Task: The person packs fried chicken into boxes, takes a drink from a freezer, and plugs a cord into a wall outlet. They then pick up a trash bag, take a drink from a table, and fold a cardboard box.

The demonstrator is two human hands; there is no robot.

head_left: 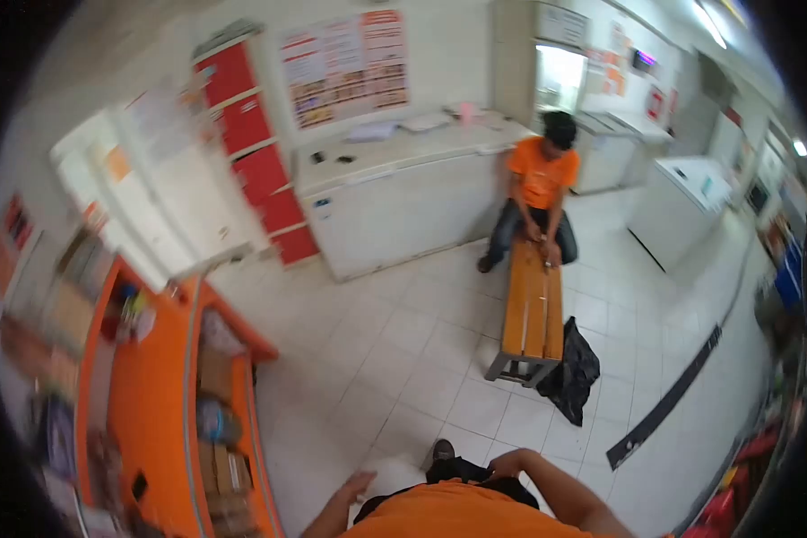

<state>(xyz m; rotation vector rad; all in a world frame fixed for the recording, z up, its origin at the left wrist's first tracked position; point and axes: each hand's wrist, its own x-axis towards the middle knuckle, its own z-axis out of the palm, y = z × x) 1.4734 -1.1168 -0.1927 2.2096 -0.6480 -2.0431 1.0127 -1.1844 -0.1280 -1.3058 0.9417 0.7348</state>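
While both hands hang empty, left hand (357,487) open-gripped, right hand (504,463) curled, white floor tiles (403,359) gleam.

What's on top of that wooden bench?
A person in an orange shirt sits on the far end of the wooden bench; the rest of the seat shows bare slats. A black bag leans against its near legs, hiding the floor behind.

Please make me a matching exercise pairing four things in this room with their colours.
Things:
1. bench
2. bag
3. lockers
4. freezer

Colours:
A. white
B. black
C. orange-brown
D. red

Pairs: 1-C, 2-B, 3-D, 4-A
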